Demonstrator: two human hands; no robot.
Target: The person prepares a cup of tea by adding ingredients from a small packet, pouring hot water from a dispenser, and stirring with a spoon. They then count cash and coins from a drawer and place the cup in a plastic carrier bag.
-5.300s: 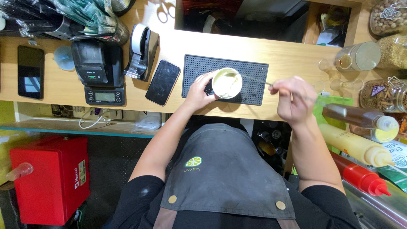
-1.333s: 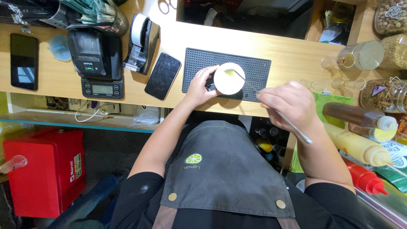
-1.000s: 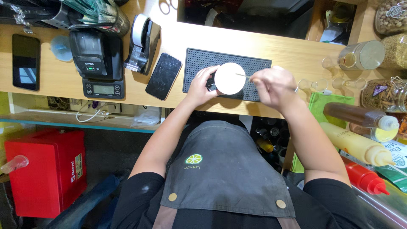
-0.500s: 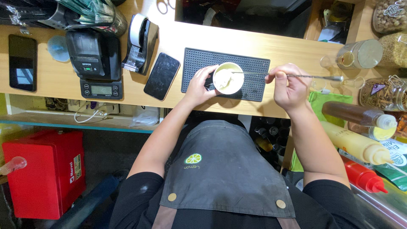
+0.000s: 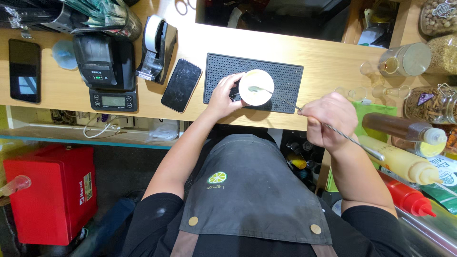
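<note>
Left hand [image 5: 223,96]: fingers curled round the near-left side of the small cup [image 5: 256,87], steadying it on the black ribbed mat [image 5: 285,76]. Right hand [image 5: 328,120]: fingers pressed together round the mid-shaft of a long twisted bar spoon [image 5: 285,101]; bowl end resting in the pale contents of the cup, handle end running back past the wrist toward the squeeze bottles [image 5: 400,162].

Judged step: stirring. Best done with cup pinned flat to mat, spoon bowl kept low and along the inner wall, turning from the fingers rather than the whole arm, so nothing slops over the rim. Elbow to stay clear of the bottles just right of the right fingers.

Not resolved: cup depth and fill level (seen from straight above); nature of the contents beyond pale cream colour; left fingertips behind the cup wall; far end of the spoon lost against the yellow bottle. Phone [image 5: 181,84] left of the left fingers, on the worktop [image 5: 328,57], screen dark.
</note>
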